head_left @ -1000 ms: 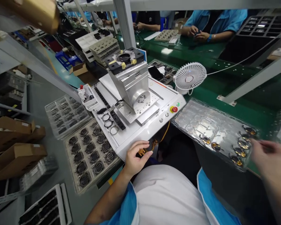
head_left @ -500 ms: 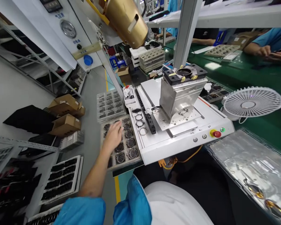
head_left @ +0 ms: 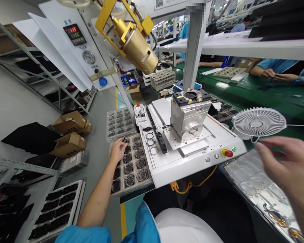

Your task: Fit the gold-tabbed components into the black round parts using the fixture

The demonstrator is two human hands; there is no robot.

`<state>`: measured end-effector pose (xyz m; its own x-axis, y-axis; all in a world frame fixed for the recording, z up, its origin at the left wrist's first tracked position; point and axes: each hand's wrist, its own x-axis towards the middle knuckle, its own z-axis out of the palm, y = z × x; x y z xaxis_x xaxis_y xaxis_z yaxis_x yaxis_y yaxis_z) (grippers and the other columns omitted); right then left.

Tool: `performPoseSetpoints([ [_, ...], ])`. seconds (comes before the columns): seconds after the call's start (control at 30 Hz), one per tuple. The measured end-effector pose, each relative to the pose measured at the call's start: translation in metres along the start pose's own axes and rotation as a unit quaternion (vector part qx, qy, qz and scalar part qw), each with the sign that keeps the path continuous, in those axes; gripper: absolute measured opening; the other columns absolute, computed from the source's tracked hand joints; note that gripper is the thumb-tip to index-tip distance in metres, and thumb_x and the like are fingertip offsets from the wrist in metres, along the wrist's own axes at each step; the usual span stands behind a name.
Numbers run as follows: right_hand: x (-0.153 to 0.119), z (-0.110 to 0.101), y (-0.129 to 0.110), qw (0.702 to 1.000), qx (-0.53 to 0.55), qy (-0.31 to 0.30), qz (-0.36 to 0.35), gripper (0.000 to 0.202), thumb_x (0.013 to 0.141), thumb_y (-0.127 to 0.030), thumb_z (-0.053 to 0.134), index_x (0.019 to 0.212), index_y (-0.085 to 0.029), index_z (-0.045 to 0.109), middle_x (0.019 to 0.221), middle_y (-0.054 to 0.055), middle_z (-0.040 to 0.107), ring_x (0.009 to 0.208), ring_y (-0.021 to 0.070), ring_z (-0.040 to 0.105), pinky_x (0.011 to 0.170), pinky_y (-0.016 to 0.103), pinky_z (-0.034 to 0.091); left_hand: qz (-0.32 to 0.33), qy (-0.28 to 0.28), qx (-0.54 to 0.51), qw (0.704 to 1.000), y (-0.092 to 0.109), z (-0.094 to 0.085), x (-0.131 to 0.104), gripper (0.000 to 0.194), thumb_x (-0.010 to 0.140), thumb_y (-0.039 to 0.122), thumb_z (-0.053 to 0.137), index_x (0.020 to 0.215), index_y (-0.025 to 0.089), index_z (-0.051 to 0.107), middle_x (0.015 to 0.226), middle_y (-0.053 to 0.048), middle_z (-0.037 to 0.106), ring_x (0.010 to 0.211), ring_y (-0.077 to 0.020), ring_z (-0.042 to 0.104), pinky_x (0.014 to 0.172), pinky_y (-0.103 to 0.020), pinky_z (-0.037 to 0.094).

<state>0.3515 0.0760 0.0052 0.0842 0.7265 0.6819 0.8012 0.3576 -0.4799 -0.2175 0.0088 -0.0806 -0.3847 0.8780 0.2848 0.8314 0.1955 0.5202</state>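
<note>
My left hand (head_left: pixel 118 151) is over the far left of a clear plastic tray (head_left: pixel 134 171) whose compartments hold round dark watch-like parts (head_left: pixel 129 180). Its fingers are curled and pinched beside one of these parts; what lies between them is too small to make out. On the right, my right hand (head_left: pixel 283 165) hangs in the air, thumb apart from the half-bent fingers, with nothing visible in it. Below it lies a silvery sheet-covered tray (head_left: pixel 245 172). The metal fixture block (head_left: pixel 188 121) stands on the white machine base (head_left: pixel 172 165), topped by a black ring-shaped holder (head_left: pixel 191 96).
A gold press head (head_left: pixel 142 50) hangs over the machine. The white fan (head_left: pixel 258 123) stands at the right, behind a red stop button (head_left: pixel 228 154). Three thin rings (head_left: pixel 151 142) lie on the base's left side. Another part-filled tray (head_left: pixel 120 123) sits behind; co-workers' hands (head_left: pixel 278 75) are across the green table.
My right hand has come into view from the right. My left hand has shifted slightly left and its fingers have curled in. The camera has tilted up, showing more of the press head.
</note>
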Motion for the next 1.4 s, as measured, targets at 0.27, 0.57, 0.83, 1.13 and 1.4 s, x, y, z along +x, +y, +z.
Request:
performPoseSetpoints([
  [0.27, 0.149, 0.065, -0.122, 0.931, 0.173, -0.141, -0.289, 0.017, 0.088, -0.022, 0.063, 0.102, -0.021, 0.072, 0.118, 0.010, 0.070, 0.122, 0.0318, 0.060, 0.106, 0.053, 0.048, 0.079, 0.046, -0.090, 0.992, 0.037, -0.022, -0.011, 0.033, 0.090, 0.050, 0.060, 0.074, 0.022, 0.063, 0.128, -0.015, 0.072, 0.118, -0.0295, 0.068, 0.107, -0.048, 0.052],
  [0.57, 0.202, 0.072, -0.131, 0.894, 0.273, -0.278, -0.221, 0.020, 0.077, -0.025, 0.082, 0.095, -0.020, 0.073, 0.096, 0.003, 0.073, 0.098, 0.0241, 0.069, 0.100, 0.044, 0.055, 0.047, 0.082, -0.350, 0.932, 0.125, -0.031, 0.001, 0.037, 0.086, 0.055, 0.071, 0.086, 0.018, 0.069, 0.124, -0.015, 0.073, 0.104, -0.0295, 0.076, 0.091, -0.045, 0.062],
  [0.83, 0.125, 0.036, -0.116, 0.897, 0.425, -0.101, -0.060, 0.032, 0.083, -0.040, 0.078, 0.106, -0.021, 0.065, 0.109, 0.008, 0.074, 0.104, 0.0256, 0.071, 0.094, 0.043, 0.060, 0.329, 0.067, -0.174, 0.925, 0.307, -0.043, 0.071, 0.027, 0.092, 0.045, 0.070, 0.087, 0.019, 0.075, 0.112, -0.009, 0.078, 0.103, -0.0235, 0.074, 0.084, -0.035, 0.059],
  [1.13, 0.011, 0.002, -0.037, 0.910, 0.366, -0.154, 0.120, 0.040, 0.082, -0.050, 0.080, 0.108, -0.021, 0.071, 0.110, 0.012, 0.075, 0.098, 0.0294, 0.072, 0.090, 0.045, 0.061, 0.409, -0.035, 0.027, 0.911, 0.366, -0.022, 0.082, 0.044, 0.097, 0.057, 0.058, 0.099, 0.017, 0.076, 0.103, -0.011, 0.078, 0.106, -0.0306, 0.073, 0.098, -0.045, 0.055],
  [1.4, -0.076, 0.030, 0.060, 0.883, 0.249, -0.217, 0.332, 0.053, 0.067, -0.057, 0.078, 0.103, -0.019, 0.067, 0.104, 0.016, 0.076, 0.098, 0.0372, 0.073, 0.091, 0.053, 0.058, 0.431, -0.127, 0.019, 0.893, 0.338, -0.023, 0.091, 0.079, 0.080, 0.069, 0.073, 0.138, 0.018, 0.059, 0.159, -0.017, 0.050, 0.152, -0.0393, 0.037, 0.124, -0.057, 0.032],
])
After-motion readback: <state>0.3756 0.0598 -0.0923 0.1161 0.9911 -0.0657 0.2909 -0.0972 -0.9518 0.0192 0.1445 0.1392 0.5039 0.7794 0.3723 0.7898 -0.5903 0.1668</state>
